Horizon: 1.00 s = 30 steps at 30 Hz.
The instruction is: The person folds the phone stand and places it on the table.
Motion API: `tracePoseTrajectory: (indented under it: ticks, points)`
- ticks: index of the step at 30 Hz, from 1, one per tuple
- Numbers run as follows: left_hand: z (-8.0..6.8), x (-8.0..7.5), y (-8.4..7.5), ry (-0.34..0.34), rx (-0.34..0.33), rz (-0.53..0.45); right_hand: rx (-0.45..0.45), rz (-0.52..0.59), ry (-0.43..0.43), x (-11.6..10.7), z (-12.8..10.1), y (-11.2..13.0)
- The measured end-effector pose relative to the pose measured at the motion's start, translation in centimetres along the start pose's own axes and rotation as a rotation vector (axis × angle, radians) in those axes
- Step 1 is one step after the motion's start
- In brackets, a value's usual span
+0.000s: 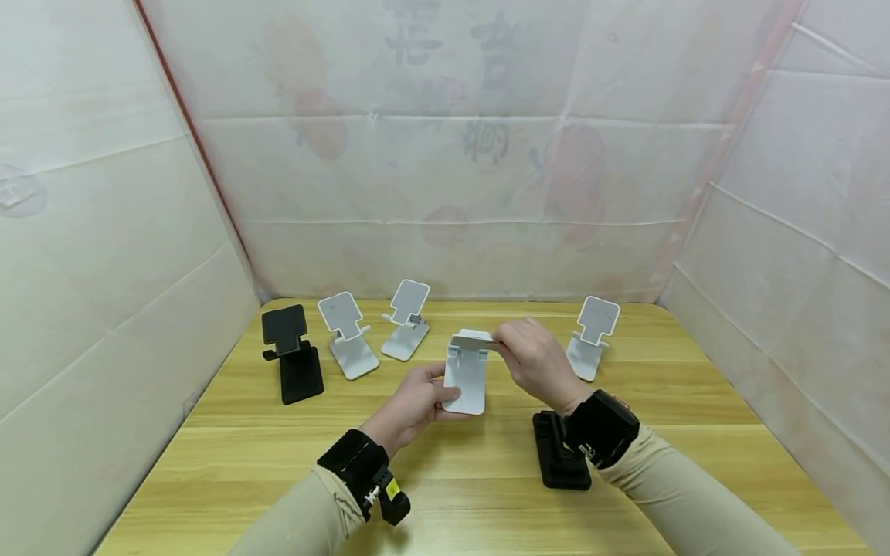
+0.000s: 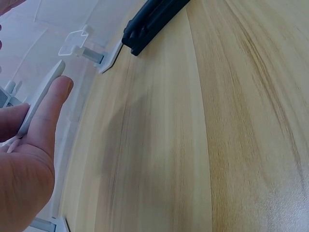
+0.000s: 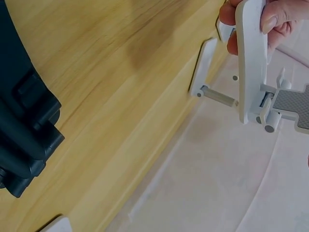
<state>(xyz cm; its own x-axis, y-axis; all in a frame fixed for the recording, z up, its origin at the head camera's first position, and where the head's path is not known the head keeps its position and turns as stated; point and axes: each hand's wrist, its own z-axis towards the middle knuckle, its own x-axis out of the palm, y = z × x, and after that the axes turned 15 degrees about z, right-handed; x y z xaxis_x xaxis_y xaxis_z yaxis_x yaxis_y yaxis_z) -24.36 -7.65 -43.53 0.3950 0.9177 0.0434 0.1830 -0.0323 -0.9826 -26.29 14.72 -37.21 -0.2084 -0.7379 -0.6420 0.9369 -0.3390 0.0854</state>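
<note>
A white phone stand (image 1: 466, 386) is held up above the table, between both hands. My left hand (image 1: 412, 405) grips its flat base, thumb on the front face and fingers behind. At the top, my right hand (image 1: 534, 357) pinches the edge of the hinged plate, which tilts away from the base. In the right wrist view, the base (image 3: 252, 63) stands upright, with the hinge and the grey-padded plate (image 3: 292, 102) beside it. The right hand is almost wholly out of that view. The left wrist view shows the base (image 2: 43, 96) between thumb and fingers.
A folded black phone stand (image 1: 559, 455) lies under my right wrist. Unfolded stands are at the back: a black one (image 1: 299, 367), two white ones (image 1: 351, 351) (image 1: 405, 336) to the left, another white one (image 1: 589, 351) at right. Fabric walls (image 1: 445, 177) enclose the wooden table (image 1: 459, 502).
</note>
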Motion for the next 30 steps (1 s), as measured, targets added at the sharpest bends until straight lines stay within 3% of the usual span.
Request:
tracePoseTrajectory:
  ticks: [20, 30]
  points:
    - [-0.15, 0.13, -0.08, -0.008, -0.006, -0.021, -0.045, -0.015, -0.010, 0.27, -0.11, 0.13]
    - [-0.36, 0.12, -0.41, -0.015, 0.010, -0.032, -0.056, -0.056, 0.040, 0.46, -0.28, 0.55]
